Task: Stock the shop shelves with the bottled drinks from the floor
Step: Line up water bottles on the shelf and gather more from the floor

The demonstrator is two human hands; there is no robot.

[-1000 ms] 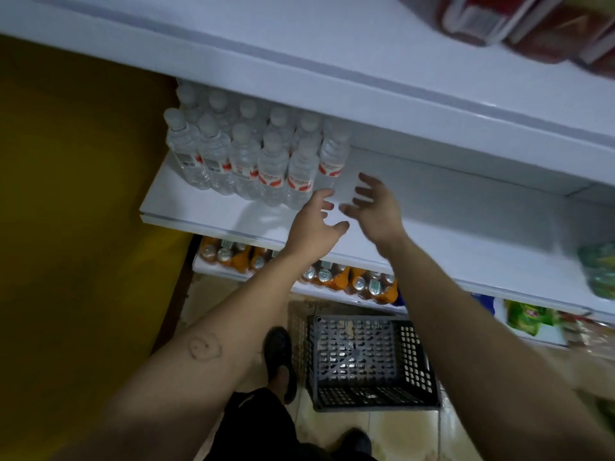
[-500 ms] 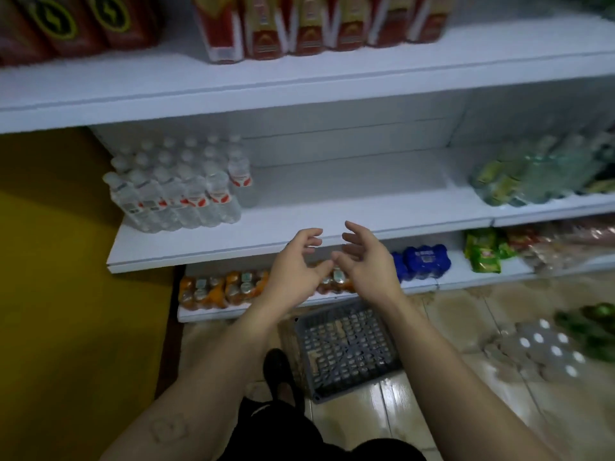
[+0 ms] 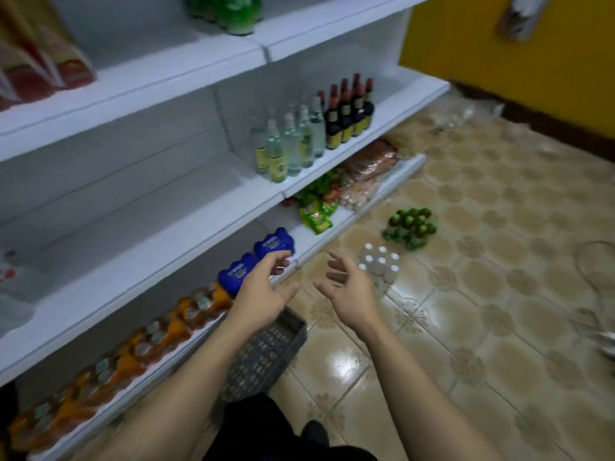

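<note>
Since half a second ago the view has swung right and down toward the floor, and both hands have dropped from shelf height to hang over the tiles.

White shelves run along the left, the middle one bare over a long stretch, with glass bottles standing further along it. The tiled floor is glossy. A dark plastic crate sits at the person's feet, just beside the bottom shelf. Beyond it on the tiles stand two bundles close together: a pack of green-capped bottles and, nearer, a pack of white-capped bottles.

The left hand and right hand are both open, fingers spread and loosely curved, palms turned toward each other, holding nothing. The right one hovers just short of the white-capped pack.

That pack looks like full plastic bottles, apparently bound in clear film, so I would expect it to be heavy for its size and stiff as a block, with a slick, thin skin. Grabbing the film on top risks tearing it. The safer hold is one hand on each opposite side, low down, fingers tucked under the base, then lifted level.
</note>
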